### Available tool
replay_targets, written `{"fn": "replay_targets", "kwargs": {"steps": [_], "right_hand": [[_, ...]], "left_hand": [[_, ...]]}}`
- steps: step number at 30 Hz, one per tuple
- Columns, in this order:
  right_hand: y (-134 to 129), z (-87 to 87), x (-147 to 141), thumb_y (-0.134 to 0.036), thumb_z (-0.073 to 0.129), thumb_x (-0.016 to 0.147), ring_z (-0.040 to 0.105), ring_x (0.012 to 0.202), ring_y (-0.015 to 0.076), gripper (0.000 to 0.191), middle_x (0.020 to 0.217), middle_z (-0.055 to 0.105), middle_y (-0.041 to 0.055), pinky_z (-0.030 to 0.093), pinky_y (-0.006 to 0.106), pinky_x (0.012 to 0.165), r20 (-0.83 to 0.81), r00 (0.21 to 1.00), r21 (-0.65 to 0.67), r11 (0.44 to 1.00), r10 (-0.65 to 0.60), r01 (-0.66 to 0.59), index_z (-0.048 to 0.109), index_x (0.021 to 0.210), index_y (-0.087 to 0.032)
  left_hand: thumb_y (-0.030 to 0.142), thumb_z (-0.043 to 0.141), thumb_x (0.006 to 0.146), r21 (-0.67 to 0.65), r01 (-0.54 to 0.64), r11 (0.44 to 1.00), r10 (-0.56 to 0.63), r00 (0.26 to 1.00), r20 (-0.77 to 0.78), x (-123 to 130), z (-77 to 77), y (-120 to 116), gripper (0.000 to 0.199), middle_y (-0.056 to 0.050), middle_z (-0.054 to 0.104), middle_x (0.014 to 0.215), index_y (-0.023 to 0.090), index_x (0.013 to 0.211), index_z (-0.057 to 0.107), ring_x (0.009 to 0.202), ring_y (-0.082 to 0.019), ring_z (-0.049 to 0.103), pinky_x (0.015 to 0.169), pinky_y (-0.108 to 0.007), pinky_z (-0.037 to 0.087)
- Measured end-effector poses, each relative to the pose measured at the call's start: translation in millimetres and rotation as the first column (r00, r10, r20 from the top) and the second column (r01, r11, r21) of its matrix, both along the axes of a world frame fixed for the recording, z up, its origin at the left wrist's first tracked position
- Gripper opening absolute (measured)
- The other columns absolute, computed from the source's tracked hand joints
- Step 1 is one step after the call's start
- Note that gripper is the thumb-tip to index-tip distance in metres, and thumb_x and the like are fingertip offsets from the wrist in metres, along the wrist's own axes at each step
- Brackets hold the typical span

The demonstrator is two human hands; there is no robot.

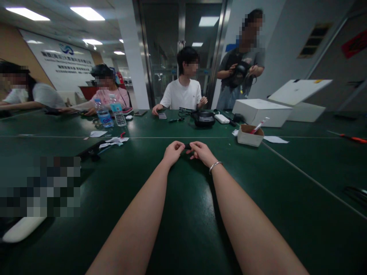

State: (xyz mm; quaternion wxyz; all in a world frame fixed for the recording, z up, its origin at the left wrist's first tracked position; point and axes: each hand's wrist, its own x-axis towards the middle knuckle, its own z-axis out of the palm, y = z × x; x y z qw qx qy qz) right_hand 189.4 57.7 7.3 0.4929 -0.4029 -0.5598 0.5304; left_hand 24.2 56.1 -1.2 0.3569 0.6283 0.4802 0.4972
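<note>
Together left hand (172, 152), right hand (202, 152) pinch small black object (187, 146).

The white wall sign (67, 61) carries a blue logo and rows of dark characters too blurred to read, and the water bottle labels (104, 116) are likewise illegible.

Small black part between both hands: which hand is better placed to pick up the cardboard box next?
Right, probably. The cardboard box sits right of the right hand; the left hand would have to cross over. Both pinch the small black part.
</note>
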Motion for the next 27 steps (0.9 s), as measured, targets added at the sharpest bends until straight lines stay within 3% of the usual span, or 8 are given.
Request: {"fn": "replay_targets", "kwargs": {"steps": [2, 7, 17, 27], "right_hand": [[-0.1, 0.7, -0.2, -0.032, 0.063, 0.089, 0.04, 0.033, 0.0021, 0.018, 0.064, 0.069, 0.0012, 0.055, 0.021, 0.045, 0.003, 1.0, -0.008, 1.0, -0.01, 0.01, 0.058, 0.09, -0.015], [-1.2, 2.3, -0.4, -0.03, 0.063, 0.089, 0.041, 0.033, 0.0019, 0.017, 0.066, 0.07, 0.0017, 0.055, 0.02, 0.046, 0.017, 1.0, -0.015, 1.0, 0.007, -0.007, 0.059, 0.092, -0.014], [-0.7, 0.4, -0.2, -0.031, 0.065, 0.087, 0.041, 0.034, 0.0024, 0.018, 0.067, 0.069, 0.001, 0.056, 0.022, 0.047, 0.002, 1.0, -0.001, 1.0, 0.022, -0.022, 0.059, 0.094, -0.015], [-0.1, 0.9, -0.1, -0.031, 0.065, 0.086, 0.041, 0.034, 0.0024, 0.02, 0.067, 0.069, 0.0, 0.055, 0.021, 0.046, 0.008, 1.0, 0.0, 1.0, 0.029, -0.029, 0.059, 0.096, -0.016]], "left_hand": [[0.034, 0.064, 0.079, 0.006, 0.022, 1.0, -0.022, 0.999, 0.045, 0.7, 0.1, -0.5, 0.025, -0.005, 0.066, 0.088, 0.017, 0.097, 0.062, 0.072, -0.013, 0.06, 0.055, -0.021, 0.044], [0.037, 0.052, 0.088, -0.04, -0.008, 0.999, 0.01, 0.999, 0.043, 2.9, 0.9, -0.3, 0.024, -0.001, 0.06, 0.069, 0.016, 0.094, 0.061, 0.058, -0.01, 0.054, 0.051, -0.02, 0.042], [0.03, 0.052, 0.087, -0.06, -0.019, 0.998, 0.024, 0.997, 0.072, 3.5, 7.5, -5.3, 0.018, -0.003, 0.062, 0.078, 0.017, 0.095, 0.062, 0.059, -0.009, 0.054, 0.05, -0.018, 0.042], [0.032, 0.047, 0.088, -0.074, -0.015, 0.997, 0.021, 0.996, 0.083, 3.0, 3.8, -1.8, 0.023, 0.0, 0.058, 0.069, 0.017, 0.097, 0.062, 0.054, -0.009, 0.049, 0.048, -0.019, 0.04]]}}
